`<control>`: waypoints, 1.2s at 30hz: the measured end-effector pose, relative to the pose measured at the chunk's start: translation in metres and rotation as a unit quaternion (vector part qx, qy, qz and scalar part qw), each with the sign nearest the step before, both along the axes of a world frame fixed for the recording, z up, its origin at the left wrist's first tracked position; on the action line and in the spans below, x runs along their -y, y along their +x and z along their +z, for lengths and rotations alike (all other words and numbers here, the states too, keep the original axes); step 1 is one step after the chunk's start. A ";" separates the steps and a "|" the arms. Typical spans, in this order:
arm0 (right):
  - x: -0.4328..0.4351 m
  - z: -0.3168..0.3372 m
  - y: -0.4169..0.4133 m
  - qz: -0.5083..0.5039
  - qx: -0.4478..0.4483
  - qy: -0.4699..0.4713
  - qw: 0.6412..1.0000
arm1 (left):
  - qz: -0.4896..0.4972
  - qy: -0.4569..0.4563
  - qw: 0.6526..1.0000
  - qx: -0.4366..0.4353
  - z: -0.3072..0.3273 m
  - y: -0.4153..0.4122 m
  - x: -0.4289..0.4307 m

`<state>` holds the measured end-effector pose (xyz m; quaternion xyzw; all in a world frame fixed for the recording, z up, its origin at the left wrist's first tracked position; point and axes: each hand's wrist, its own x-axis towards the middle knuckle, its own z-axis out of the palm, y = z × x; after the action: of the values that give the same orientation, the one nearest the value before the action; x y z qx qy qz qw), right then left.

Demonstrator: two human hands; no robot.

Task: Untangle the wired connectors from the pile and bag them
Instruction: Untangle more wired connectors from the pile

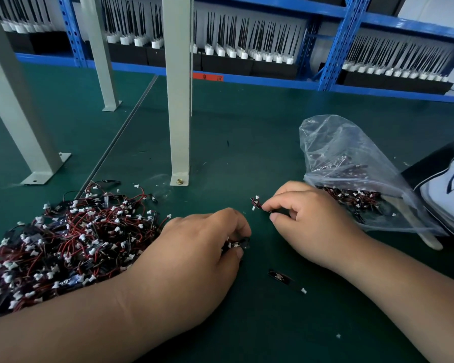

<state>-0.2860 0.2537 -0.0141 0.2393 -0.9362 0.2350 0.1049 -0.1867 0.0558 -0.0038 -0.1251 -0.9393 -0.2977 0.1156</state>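
Green bench [247,142], shelving [260,81] behind. Right grip [312,218] pinches freed connector [257,203] just left of bag [346,153], long axis toward it. Left grip [194,252] clamps second connector [237,244] farther left; pile [63,239] farthest.

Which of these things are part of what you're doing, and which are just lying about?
Job: connector pile, plastic bag, connectors pinched in the right hand, piece gripped in the left hand, loose connector on the mat.
Lying about: antenna racks, grey posts, black-and-white item beside the bag.
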 end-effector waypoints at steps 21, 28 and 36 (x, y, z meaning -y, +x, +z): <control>-0.002 0.000 -0.004 -0.037 -0.113 -0.124 0.985 | 0.002 0.006 1.000 0.005 -0.001 0.001 0.001; 0.003 -0.001 -0.002 -0.017 -0.065 0.001 0.998 | 0.004 0.004 1.000 0.002 -0.001 0.000 0.001; 0.003 -0.001 0.001 -0.009 -0.040 0.059 0.997 | 0.004 0.000 1.000 0.000 -0.001 0.000 0.001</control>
<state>-0.2850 0.2505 -0.0149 0.2457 -0.9457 0.1684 0.1300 -0.1869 0.0549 -0.0045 -0.1209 -0.9399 -0.2974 0.1165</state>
